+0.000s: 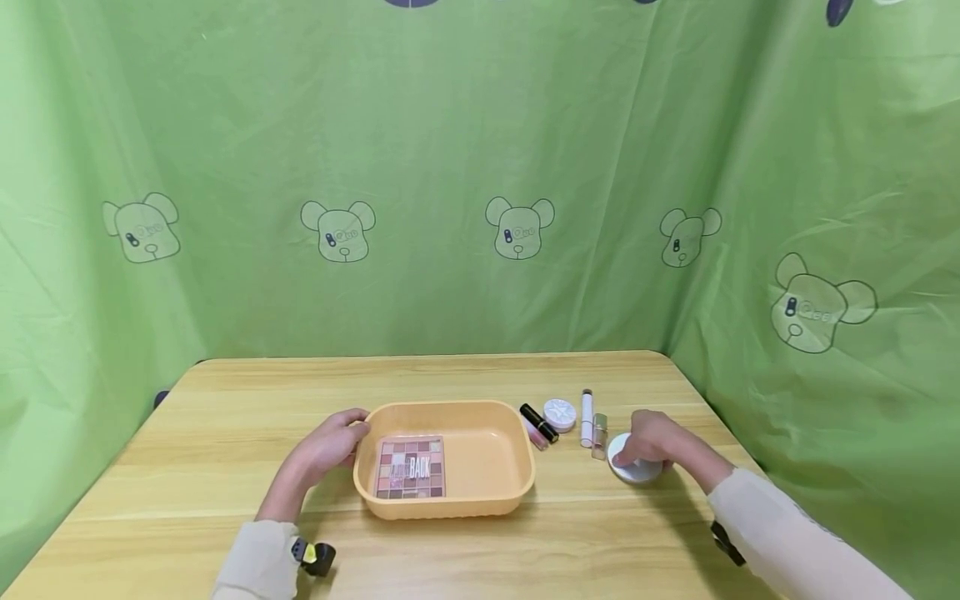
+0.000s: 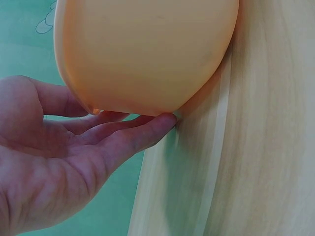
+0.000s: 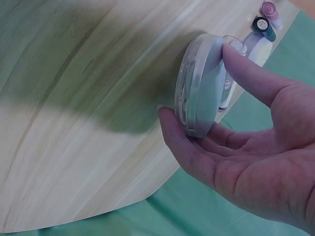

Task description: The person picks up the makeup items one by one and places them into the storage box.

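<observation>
White round compact [image 1: 632, 472] sits toward the right of the pale wood-grain bench [image 1: 225, 442], with green curtains [image 1: 435, 292] printed with outlined bear heads [image 1: 520, 235] hanging behind and beside it. Reaching out with its wrist angled inward, the right hand [image 1: 654, 438] pinches the compact between thumb and fingers, while the left hand [image 1: 330, 443], fingers fairly straight, touches the left end of an orange tray [image 1: 480, 507]. Inside, a palette [image 1: 411, 482] reads "BACK" (the lettering just before it is unclear).

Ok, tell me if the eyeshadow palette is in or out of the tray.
In: the eyeshadow palette lies inside the orange tray, its walls surrounding it.
</observation>
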Tool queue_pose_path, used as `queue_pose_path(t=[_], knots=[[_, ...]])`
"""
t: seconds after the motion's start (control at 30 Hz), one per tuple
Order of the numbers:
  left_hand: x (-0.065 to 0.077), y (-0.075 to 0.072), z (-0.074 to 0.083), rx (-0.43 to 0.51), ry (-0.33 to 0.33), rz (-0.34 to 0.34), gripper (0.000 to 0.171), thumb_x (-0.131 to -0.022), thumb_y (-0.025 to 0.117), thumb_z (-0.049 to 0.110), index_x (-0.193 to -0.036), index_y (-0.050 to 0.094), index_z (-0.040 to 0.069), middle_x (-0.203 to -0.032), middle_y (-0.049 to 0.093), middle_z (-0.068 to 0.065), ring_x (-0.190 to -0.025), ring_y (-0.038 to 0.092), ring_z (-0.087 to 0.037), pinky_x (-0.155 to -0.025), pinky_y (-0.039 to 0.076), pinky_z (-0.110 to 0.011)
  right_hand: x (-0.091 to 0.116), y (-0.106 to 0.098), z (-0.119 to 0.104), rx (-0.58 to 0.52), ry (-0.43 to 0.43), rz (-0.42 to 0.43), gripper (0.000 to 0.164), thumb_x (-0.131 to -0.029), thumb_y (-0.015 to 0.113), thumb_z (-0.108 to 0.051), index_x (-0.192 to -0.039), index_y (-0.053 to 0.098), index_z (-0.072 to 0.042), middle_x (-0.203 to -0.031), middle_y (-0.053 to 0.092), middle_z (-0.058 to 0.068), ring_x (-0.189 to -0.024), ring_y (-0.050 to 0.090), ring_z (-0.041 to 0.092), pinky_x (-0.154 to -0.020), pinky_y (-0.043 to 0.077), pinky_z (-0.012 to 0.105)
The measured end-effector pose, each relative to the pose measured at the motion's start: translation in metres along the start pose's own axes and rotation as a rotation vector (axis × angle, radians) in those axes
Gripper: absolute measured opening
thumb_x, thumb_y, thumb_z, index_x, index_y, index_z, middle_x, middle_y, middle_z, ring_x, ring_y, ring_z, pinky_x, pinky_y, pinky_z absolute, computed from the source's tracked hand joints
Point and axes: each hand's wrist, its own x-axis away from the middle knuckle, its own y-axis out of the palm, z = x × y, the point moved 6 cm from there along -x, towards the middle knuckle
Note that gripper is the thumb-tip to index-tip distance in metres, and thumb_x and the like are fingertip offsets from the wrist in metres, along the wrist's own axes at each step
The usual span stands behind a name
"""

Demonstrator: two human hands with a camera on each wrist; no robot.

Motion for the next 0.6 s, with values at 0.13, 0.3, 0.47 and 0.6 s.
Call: queue_pose_path(t=[0.13, 0.3, 0.47, 0.6], knots=[[0.0, 0.0, 0.0, -0.008, 0.0, -0.002, 0.046, -0.108, 0.037, 0.018, -0.145, 0.043, -0.008, -0.135, 0.059, -0.026, -0.123, 0.061, -0.036, -0.098, 0.055, -0.048, 0.002, -0.005, -0.004, -0.006, -0.034, 0.012, 0.038, -0.08, 0.078, -0.012, -0.099, 0.055, 0.012, -0.088, 0.057, 0.02, -0.076, 0.062, 0.029, -0.059, 0.061, 0.04], [0.001, -0.001, 0.0, -0.013, 0.0, 0.001, 0.046, -0.108, 0.037, 0.018, -0.145, 0.043, -0.008, -0.135, 0.059, -0.026, -0.122, 0.061, -0.036, -0.098, 0.055, -0.048, 0.003, -0.012, -0.009, -0.01, -0.079, 0.015, 0.032, -0.081, 0.073, -0.007, -0.102, 0.059, 0.011, -0.091, 0.059, 0.021, -0.075, 0.062, 0.028, -0.056, 0.06, 0.037], [0.001, 0.0, 0.001, -0.007, -0.003, 0.005, 0.045, -0.108, 0.037, 0.017, -0.145, 0.043, -0.008, -0.134, 0.06, -0.026, -0.121, 0.062, -0.035, -0.097, 0.055, -0.047, 0.004, -0.016, -0.012, -0.035, -0.099, 0.018, 0.028, -0.076, 0.068, -0.001, -0.101, 0.06, 0.008, -0.092, 0.059, 0.022, -0.074, 0.062, 0.028, -0.055, 0.059, 0.036], [0.001, 0.0, 0.001, -0.01, -0.005, 0.007, 0.045, -0.108, 0.037, 0.017, -0.145, 0.043, -0.008, -0.135, 0.059, -0.026, -0.123, 0.061, -0.036, -0.098, 0.055, -0.047, 0.004, -0.018, -0.014, -0.05, -0.114, 0.028, 0.024, -0.074, 0.063, 0.003, -0.098, 0.062, 0.006, -0.091, 0.059, 0.021, -0.072, 0.062, 0.028, -0.053, 0.059, 0.034]])
